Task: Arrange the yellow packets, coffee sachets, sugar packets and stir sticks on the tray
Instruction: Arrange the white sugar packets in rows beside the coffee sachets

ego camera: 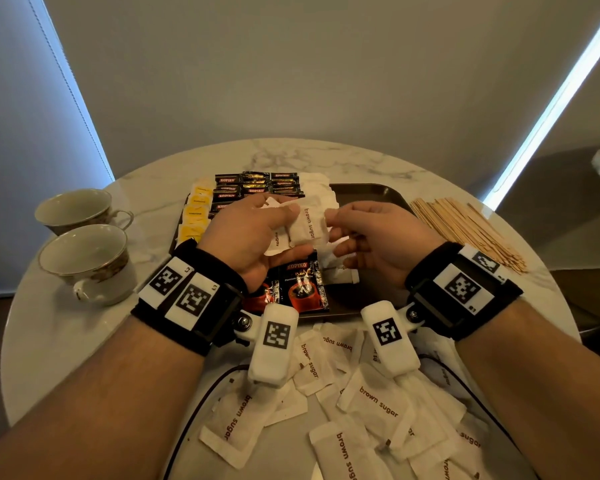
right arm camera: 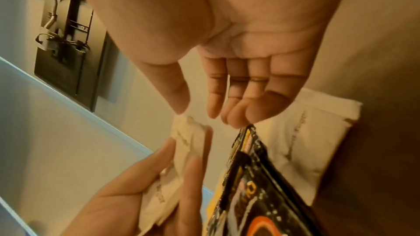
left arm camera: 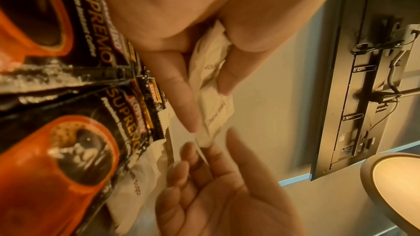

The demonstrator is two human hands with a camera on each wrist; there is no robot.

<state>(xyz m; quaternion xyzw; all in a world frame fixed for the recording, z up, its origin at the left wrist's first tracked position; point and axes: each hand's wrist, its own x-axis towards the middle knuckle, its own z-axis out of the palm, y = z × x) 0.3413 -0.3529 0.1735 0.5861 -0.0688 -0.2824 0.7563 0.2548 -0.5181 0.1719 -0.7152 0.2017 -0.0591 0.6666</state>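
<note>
**Sugar packets gathered above the tray**

While a small stack of sugar packets (ego camera: 305, 225) is gripped in the left hand (ego camera: 253, 237) above the tray (ego camera: 368, 194), its edge is met by the right hand (ego camera: 378, 233), fingers relaxed and holding nothing. Light, soft and crushable, the packets are best pinched at their flat edges. Loose packets on the counter (ego camera: 66, 341) are shown only by the head view; the thumb-and-finger clamp is shown by the wrist views.

Cups (ego camera: 84, 244) left of tray (ego camera: 368, 192); stir sticks (ego camera: 465, 226) right.
</note>
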